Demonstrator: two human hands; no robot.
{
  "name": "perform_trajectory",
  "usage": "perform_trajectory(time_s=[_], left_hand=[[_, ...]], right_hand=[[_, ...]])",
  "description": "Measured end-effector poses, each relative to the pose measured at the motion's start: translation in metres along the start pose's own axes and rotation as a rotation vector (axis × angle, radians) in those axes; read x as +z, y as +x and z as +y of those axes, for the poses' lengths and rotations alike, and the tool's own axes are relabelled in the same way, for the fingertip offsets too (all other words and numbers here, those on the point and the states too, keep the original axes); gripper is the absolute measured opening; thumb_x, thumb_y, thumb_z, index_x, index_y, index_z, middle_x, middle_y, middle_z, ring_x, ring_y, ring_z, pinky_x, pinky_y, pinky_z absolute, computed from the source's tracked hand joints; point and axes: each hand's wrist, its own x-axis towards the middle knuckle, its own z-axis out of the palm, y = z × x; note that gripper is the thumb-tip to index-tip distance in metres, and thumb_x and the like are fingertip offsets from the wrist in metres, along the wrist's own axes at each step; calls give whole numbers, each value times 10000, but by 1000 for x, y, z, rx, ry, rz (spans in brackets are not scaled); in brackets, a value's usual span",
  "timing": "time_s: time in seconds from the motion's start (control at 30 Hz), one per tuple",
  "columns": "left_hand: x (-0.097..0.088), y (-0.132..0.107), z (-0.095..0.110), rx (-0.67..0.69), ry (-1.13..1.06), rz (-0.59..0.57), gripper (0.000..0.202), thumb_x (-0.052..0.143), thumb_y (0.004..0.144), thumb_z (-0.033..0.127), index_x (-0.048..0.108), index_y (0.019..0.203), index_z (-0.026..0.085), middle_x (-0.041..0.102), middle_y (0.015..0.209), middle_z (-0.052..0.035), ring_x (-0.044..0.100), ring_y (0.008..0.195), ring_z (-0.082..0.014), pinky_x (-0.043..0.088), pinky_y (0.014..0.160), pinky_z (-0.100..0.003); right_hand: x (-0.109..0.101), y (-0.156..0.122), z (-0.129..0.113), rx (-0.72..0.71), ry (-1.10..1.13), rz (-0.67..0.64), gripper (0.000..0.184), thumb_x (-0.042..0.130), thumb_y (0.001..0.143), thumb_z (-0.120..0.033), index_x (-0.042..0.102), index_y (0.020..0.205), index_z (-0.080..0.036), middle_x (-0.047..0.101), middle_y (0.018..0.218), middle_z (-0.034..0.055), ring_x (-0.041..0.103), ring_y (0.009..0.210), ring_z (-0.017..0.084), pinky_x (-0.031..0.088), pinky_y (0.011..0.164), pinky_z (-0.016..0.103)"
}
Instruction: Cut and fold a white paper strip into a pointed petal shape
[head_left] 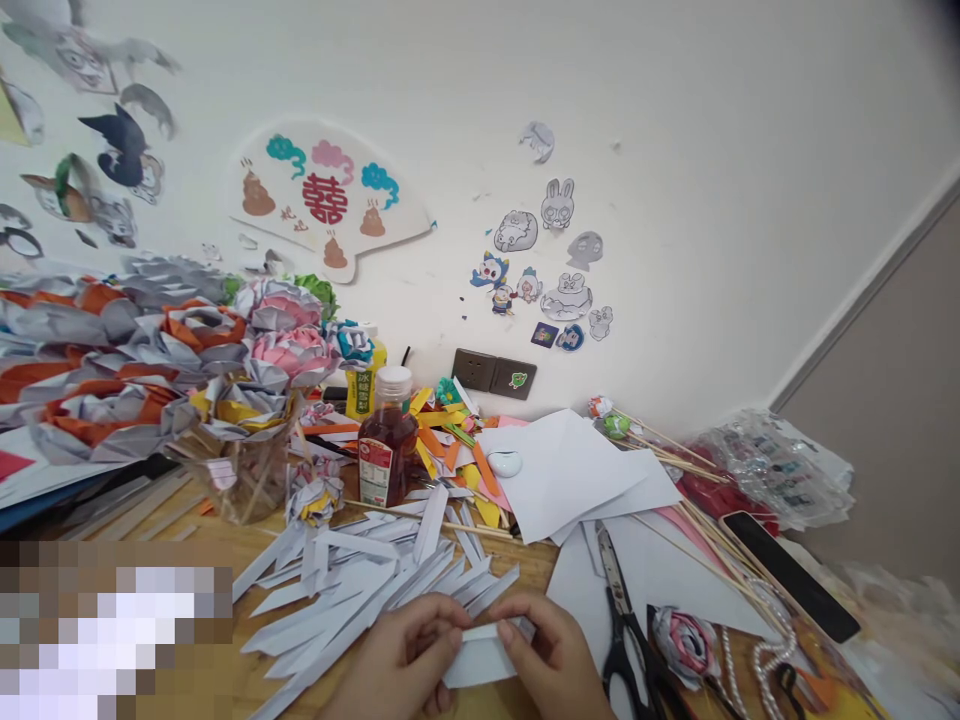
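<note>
Between my two hands, low in the middle of the head view, is a small folded piece of white paper (484, 662). My left hand (416, 650) pinches its left end, thumb in front. At the other end my right hand (541, 650) grips it with the thumb pressed on the upper fold. Behind and left of my hands lies a heap of folded white paper strips (322, 590). Just right of my right hand rest black-handled scissors (619, 600), blades pointing away, partly on white paper sheets (585, 480).
Paper flowers (105, 410) crowd the left, some in a clear vase (244, 480). A bottle of red-brown drink (386, 440) stands mid-table by coloured paper scraps (450, 430). On the right lie wooden sticks (697, 500), a phone (787, 575), a pink-white paper rose (684, 645) and bead strings (772, 640).
</note>
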Motion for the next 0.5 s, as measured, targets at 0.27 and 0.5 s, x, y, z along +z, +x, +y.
perform_trajectory(time_s=[0.27, 0.5], left_hand=[[1, -1, -3, -26, 121, 15, 318, 585, 656, 441, 585, 698, 125, 484, 509, 57, 438, 382, -74, 333, 396, -189], [2, -1, 0, -14, 240, 46, 293, 544, 664, 404, 600, 697, 118, 524, 614, 17, 459, 431, -90, 390, 391, -200]], right_hand=[[2, -3, -3, -35, -60, -44, 153, 529, 750, -179, 652, 842, -178, 684, 797, 67, 610, 735, 207, 464, 626, 270], [4, 0, -8, -27, -80, -80, 147, 532, 722, -157, 649, 811, -157, 682, 771, 69, 614, 724, 206, 465, 636, 273]])
